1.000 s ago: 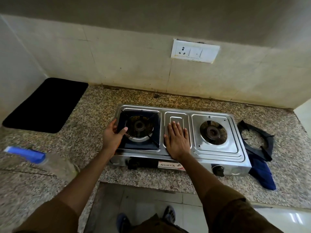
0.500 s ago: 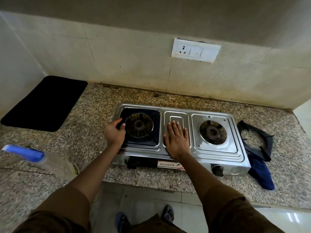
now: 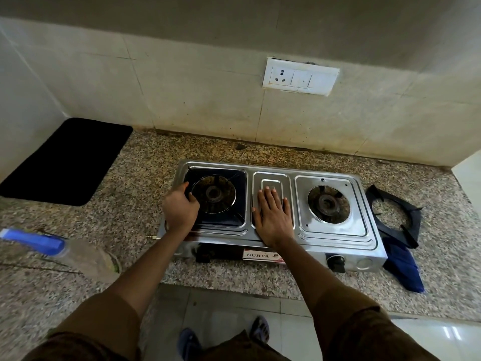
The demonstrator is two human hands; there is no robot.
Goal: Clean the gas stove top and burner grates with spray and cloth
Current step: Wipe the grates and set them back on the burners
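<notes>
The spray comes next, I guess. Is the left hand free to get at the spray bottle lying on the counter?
Probably not at once: the left hand is gripping the left burner grate. Once it lets go, nothing lies between it and the spray bottle to its left.

Brown sleeves [image 3: 348,332] to the mid-forearm; brown trousers; dark sandals [image 3: 260,330] on both feet

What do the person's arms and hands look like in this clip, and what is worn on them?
Both hands, the left hand and the right hand, are bare, with no gloves. No rings, watch or bracelet show. The forearms are bare too. Loose brown sleeves cover the upper arms, ending near the elbows. No markings show on the fabric.
</notes>
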